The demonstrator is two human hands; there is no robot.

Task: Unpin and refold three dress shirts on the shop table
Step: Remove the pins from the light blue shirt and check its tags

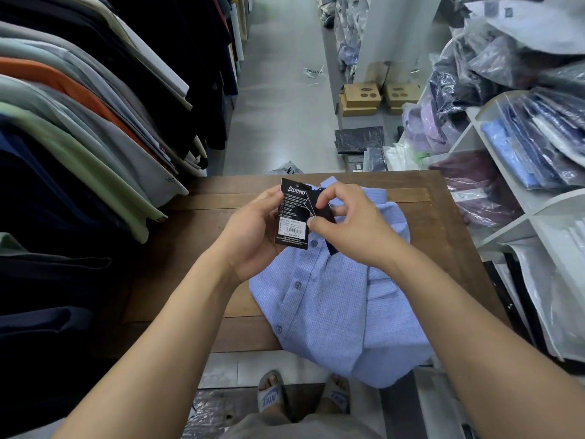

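Note:
A folded light-blue checked dress shirt (332, 305) lies on the wooden shop table (177, 248), its lower end hanging over the near edge. My left hand (250, 236) holds a black hang tag (292, 217) upright above the shirt's collar area. My right hand (351, 223) pinches a second dark tag (323, 213) right beside the first, thumb and forefinger curled on it. The shirt's collar is mostly hidden behind both hands.
Hanging shirts on a rack (79, 122) crowd the table's left side. White shelves (522, 191) with bagged shirts stand on the right. Cardboard boxes (361, 99) and dark packets (359, 139) lie on the floor beyond the table. My sandalled feet (272, 394) stand at the near edge.

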